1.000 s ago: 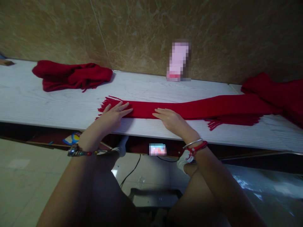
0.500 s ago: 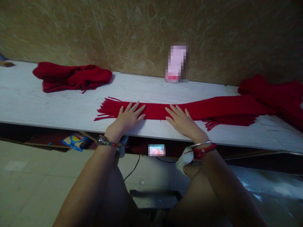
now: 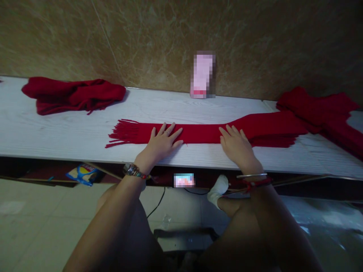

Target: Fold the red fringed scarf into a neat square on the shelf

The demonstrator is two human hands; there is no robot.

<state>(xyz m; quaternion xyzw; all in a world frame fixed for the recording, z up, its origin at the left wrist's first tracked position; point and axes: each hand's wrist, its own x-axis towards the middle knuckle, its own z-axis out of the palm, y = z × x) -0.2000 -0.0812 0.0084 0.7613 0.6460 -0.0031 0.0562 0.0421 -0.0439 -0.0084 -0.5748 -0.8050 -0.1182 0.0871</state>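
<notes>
A red scarf (image 3: 201, 133) lies stretched lengthwise along the white wood-grain table, its fringe fanned out at the left end. My left hand (image 3: 163, 141) rests palm down on its left part with fingers spread. Farther right, my right hand (image 3: 236, 145) presses flat on the same scarf, fingers extended. To the right of that hand the cloth widens into a looser section, with the lower layer showing beneath. At its far right end it meets a rumpled heap of red cloth (image 3: 309, 109); whether the two are joined I cannot tell.
Another crumpled red scarf (image 3: 76, 94) sits at the back left of the table (image 3: 70, 138). A blurred pink object (image 3: 202, 75) leans against the marble-patterned wall. Below the table edge are a blue-and-yellow snack bag (image 3: 83, 173) and a blurred lit screen (image 3: 183, 180).
My right hand has slid right along the scarf, and the gap between my hands has grown. My left hand has shifted slightly right too. The view has turned a little.
</notes>
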